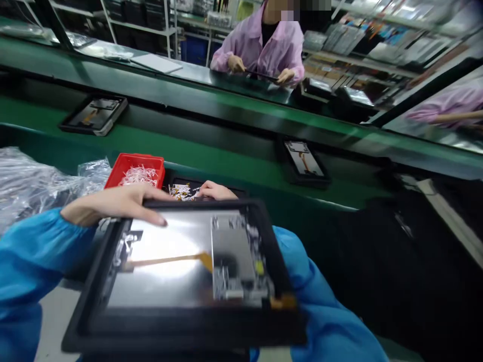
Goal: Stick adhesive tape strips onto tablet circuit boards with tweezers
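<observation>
I hold a black-framed display panel (177, 261) up in front of me, its metal back facing me. An orange ribbon cable (169, 260) runs across that back to a circuit board section (234, 256) on the right. My left hand (116, 202) lies over the panel's upper left edge, fingers on the metal. My right hand (215, 190) shows just past the far edge, its palm hidden behind the frame. Beyond the panel sits a black tray (184, 190) holding small gold and white flex pieces.
A red bin (136, 168) of white scraps and crumpled clear plastic (41, 188) lie left of my hands. A green conveyor (226, 153) carries black trays (93, 114) (302, 160) with panels. Across it, a co-worker (260, 48) in a pink smock handles a dark panel.
</observation>
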A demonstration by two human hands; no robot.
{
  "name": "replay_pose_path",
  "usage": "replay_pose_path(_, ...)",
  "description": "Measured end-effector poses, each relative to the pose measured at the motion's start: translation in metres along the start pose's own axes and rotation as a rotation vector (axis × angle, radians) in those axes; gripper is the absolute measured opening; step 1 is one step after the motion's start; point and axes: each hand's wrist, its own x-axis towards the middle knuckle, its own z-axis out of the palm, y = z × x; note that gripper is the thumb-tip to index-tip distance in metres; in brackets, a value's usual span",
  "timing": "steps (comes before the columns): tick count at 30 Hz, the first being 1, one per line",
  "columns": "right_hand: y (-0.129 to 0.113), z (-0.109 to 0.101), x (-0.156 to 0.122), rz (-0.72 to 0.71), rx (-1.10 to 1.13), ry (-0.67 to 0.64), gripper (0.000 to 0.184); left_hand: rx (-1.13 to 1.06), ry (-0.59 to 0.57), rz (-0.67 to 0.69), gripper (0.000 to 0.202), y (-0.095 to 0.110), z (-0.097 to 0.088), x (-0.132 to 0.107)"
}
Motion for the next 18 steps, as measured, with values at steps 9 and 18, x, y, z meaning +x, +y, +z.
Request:
replay_pose_path(9, 0.003, -0.018, 0.021, -0.034, 0.069, -0.046, 0.007, 0.407, 0.205, 0.266, 0.046, -0.021, 0.047, 0.031)
replay_pose_path(18, -0.021, -0.032, -0.005, -0.052, 0.163, 0.040, 0.014, 0.504, 0.385, 0.435, 0.033, -0.007, 0.040, 0.072)
